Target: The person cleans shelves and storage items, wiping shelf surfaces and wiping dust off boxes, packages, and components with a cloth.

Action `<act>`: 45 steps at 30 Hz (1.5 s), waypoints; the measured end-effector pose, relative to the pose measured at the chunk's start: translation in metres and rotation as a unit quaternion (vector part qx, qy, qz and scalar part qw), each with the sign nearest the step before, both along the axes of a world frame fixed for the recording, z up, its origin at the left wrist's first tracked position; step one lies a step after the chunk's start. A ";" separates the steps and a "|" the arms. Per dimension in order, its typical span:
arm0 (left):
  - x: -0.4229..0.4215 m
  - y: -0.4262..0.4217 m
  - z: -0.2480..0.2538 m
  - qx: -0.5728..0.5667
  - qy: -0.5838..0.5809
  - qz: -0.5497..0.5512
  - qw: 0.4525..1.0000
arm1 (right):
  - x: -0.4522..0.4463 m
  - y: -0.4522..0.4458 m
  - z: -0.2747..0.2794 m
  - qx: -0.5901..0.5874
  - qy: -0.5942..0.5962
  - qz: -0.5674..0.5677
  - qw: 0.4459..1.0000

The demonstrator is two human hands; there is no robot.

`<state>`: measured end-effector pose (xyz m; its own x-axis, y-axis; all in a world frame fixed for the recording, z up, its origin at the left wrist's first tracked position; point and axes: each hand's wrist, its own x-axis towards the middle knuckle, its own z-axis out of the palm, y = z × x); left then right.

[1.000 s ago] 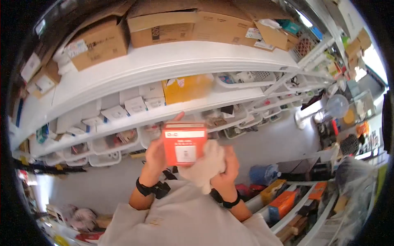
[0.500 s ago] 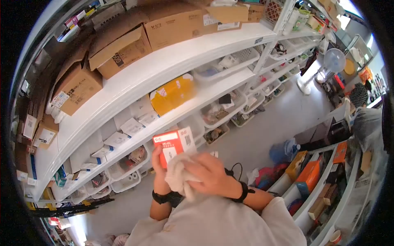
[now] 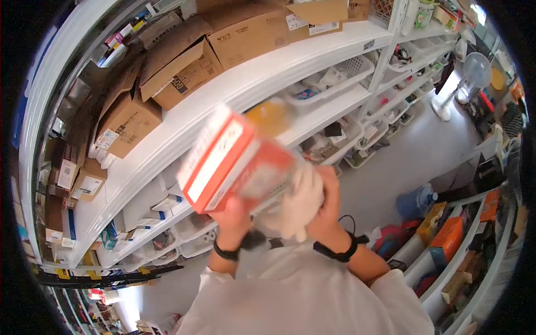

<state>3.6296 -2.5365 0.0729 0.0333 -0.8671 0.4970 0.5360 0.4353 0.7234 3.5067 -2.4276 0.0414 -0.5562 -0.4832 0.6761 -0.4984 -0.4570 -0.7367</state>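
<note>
A red and white box point(image 3: 234, 167), smeared by motion, is held up tilted before the shelves. My left hand point(image 3: 231, 218) grips its lower edge, fingers partly hidden behind it. A pale cloth point(image 3: 301, 201) is bunched in my right hand point(image 3: 328, 204), close beside the box's lower right side. Whether the cloth touches the box cannot be made out. Black bands circle both wrists.
Cardboard boxes point(image 3: 249, 40) line the upper white shelf point(image 3: 301, 56). Below are plastic bins point(image 3: 329, 81) and a blurred yellow box point(image 3: 271, 117). At right are a blue water bottle point(image 3: 416, 202), an orange box point(image 3: 448, 241) and a white fan point(image 3: 477, 70).
The box has risen and turned, now appearing larger and more tilted. My right hand, which lay over the cloth against the box, has moved right with it. The view has shifted.
</note>
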 end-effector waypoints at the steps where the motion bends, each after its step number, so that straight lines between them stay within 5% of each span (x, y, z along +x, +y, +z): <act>1: -0.011 -0.020 0.025 -0.122 -0.037 0.057 0.990 | -0.003 0.000 -0.007 0.025 -0.015 0.006 1.000; 2: -0.024 -0.040 0.061 -0.278 -0.132 0.144 0.940 | -0.005 0.002 -0.019 0.053 -0.032 0.013 0.998; 4: -0.056 -0.072 0.124 -0.510 -0.286 0.317 0.747 | -0.003 0.008 -0.025 0.077 -0.026 0.043 0.996; 7: -0.101 -0.094 0.173 -0.542 -0.410 0.435 0.591 | 0.014 0.019 -0.027 0.055 0.015 0.100 0.993; 12: -0.159 -0.188 0.178 -0.494 -0.575 0.545 0.358 | -0.014 0.044 -0.014 0.073 -0.017 0.091 0.993; 15: -0.164 -0.247 0.174 -0.411 -0.612 0.418 0.531 | -0.043 0.058 -0.020 0.068 -0.036 0.058 0.995; 17: -0.166 -0.244 0.193 -0.343 -0.688 0.243 0.591 | -0.064 0.068 -0.027 0.062 -0.045 0.034 0.996; 19: -0.156 -0.216 0.180 -0.405 -0.638 0.415 0.507 | -0.088 0.075 -0.032 0.055 -0.050 0.028 0.997; 22: -0.166 -0.066 0.152 -0.453 -0.491 0.269 0.693 | -0.130 0.088 -0.035 0.082 -0.088 0.000 0.993; 23: -0.166 -0.025 0.126 -0.423 -0.482 0.168 0.749 | -0.148 0.092 -0.034 0.080 -0.105 -0.012 0.991; 24: -0.166 0.019 0.088 -0.266 -0.488 0.051 0.830 | -0.165 0.098 -0.034 0.078 -0.122 -0.024 0.989; 26: -0.181 0.070 0.029 -0.316 -0.622 -0.061 0.714 | -0.200 0.107 -0.033 0.080 -0.137 -0.042 0.986; 30: -0.239 0.047 -0.051 -0.313 -0.640 0.025 0.701 | -0.259 0.128 -0.027 0.103 -0.132 -0.063 0.984; 33: -0.289 0.005 -0.031 -0.322 -0.604 0.138 0.716 | -0.289 0.137 -0.027 0.130 -0.125 -0.049 0.982; 36: -0.318 -0.038 -0.070 -0.305 -0.686 0.203 0.629 | -0.299 0.140 -0.040 0.135 -0.146 -0.009 0.980; 42: -0.324 -0.017 -0.070 -0.193 -0.732 0.213 0.618 | -0.319 0.159 -0.059 0.182 -0.152 0.047 0.970; 45: -0.318 0.010 -0.067 -0.285 -0.713 0.211 0.606 | -0.332 0.160 -0.058 0.191 -0.175 0.013 0.966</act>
